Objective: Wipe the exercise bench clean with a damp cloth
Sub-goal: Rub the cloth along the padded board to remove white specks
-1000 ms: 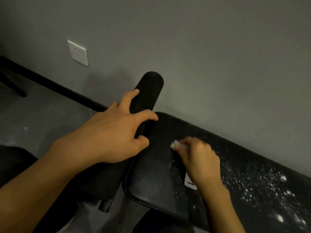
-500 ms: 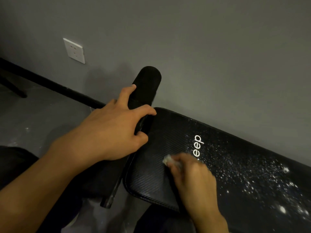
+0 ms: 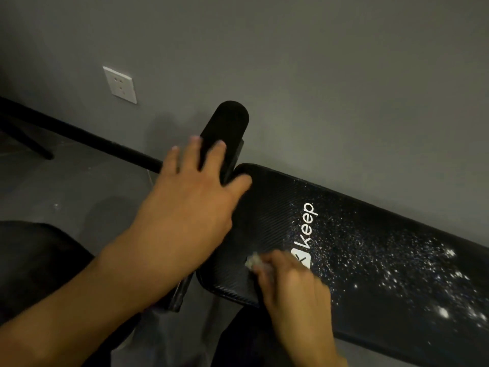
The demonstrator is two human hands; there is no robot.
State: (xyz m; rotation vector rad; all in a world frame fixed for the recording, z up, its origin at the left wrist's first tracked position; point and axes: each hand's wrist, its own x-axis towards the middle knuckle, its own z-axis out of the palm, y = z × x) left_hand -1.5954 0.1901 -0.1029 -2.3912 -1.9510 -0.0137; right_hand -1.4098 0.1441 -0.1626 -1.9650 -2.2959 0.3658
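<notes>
**Right hand holds the cloth on the left end of the bench**

The black padded bench (image 3: 375,263) runs from the centre of the frame down to the lower right, along a grey wall (image 3: 317,75). The right hand (image 3: 293,287) is in the lower centre of the frame. Its fingers (image 3: 275,263) are curled around a small pale cloth (image 3: 251,260) and they press it on the pad, close to the front edge and just left of the white "keep" logo (image 3: 308,226). Only a little piece of the cloth shows at the fingertips, and the hand is blurred.

The left hand (image 3: 190,205) is in the centre of the frame. Its fingers (image 3: 191,154) are straight and spread wide. They lie over a black foam roller (image 3: 230,120) that stands up at the end of the bench, and the thumb rests on the rounded corner of the pad. This hand holds nothing.

Many white specks (image 3: 423,282) cover the pad to the right of the logo, thicker toward the lower right. The part of the pad left of the logo looks dark, with almost no specks.

A white wall socket (image 3: 120,84) is in the upper left, above a black skirting strip (image 3: 79,133) and the grey floor (image 3: 53,186).
</notes>
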